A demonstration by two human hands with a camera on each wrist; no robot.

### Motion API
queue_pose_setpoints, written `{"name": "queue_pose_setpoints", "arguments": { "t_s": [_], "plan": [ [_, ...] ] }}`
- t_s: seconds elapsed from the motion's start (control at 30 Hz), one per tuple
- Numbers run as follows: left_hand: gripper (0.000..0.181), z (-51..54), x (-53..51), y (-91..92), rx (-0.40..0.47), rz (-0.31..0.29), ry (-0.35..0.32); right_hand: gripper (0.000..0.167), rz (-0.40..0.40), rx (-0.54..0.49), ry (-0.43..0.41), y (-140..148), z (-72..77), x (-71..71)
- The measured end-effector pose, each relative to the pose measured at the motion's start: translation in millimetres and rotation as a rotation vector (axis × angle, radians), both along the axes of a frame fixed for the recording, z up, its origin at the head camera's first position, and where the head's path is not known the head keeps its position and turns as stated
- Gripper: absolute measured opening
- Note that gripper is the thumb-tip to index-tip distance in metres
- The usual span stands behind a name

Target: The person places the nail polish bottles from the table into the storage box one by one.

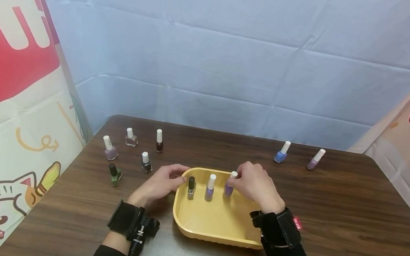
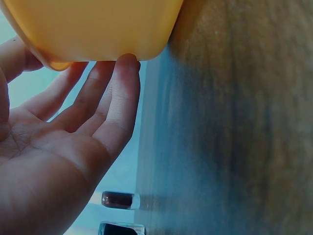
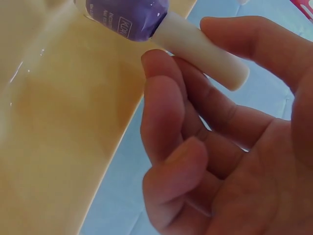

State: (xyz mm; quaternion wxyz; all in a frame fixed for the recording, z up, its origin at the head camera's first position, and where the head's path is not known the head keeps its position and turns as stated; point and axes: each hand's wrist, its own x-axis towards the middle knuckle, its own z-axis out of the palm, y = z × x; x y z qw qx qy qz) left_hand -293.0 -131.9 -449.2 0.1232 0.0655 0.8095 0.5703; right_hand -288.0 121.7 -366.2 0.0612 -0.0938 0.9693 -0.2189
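Observation:
A purple nail polish bottle (image 3: pixel 129 17) has its long white cap pinched between the thumb and fingers of my right hand (image 1: pixel 257 185). It is upright over the far part of a yellow tray (image 1: pixel 221 238); whether its base touches the floor is unclear. To its left in the tray stand a lilac bottle (image 1: pixel 209 193) with a white cap and a clear-looking bottle (image 1: pixel 190 192) with a black cap. My left hand (image 1: pixel 159 183) rests at the tray's left side, its extended fingers (image 2: pixel 124 93) touching the outer wall.
Left of the tray stand several bottles: lilac (image 1: pixel 110 153), brownish-pink (image 1: pixel 131 139), dark brown (image 1: pixel 159 145), dark grey (image 1: pixel 147 165) and green (image 1: pixel 115 179). At the back right are a blue bottle (image 1: pixel 280 157) and a mauve one (image 1: pixel 312 163). Cloth hangs behind the wooden table (image 1: pixel 351 236).

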Motion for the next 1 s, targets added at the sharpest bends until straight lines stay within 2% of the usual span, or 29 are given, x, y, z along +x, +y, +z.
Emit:
{"name": "queue_pose_setpoints", "arguments": {
  "t_s": [0.23,1.0],
  "plan": [
    [0.035,0.5,-0.2,0.2,0.005,-0.004,0.001,0.021,0.014,0.005,-0.018,-2.6,-2.7,2.5],
    [0.034,0.6,0.1,-0.1,0.018,-0.005,0.003,0.018,0.016,0.035,-0.044,-5.8,-3.8,3.0]
  ]
}}
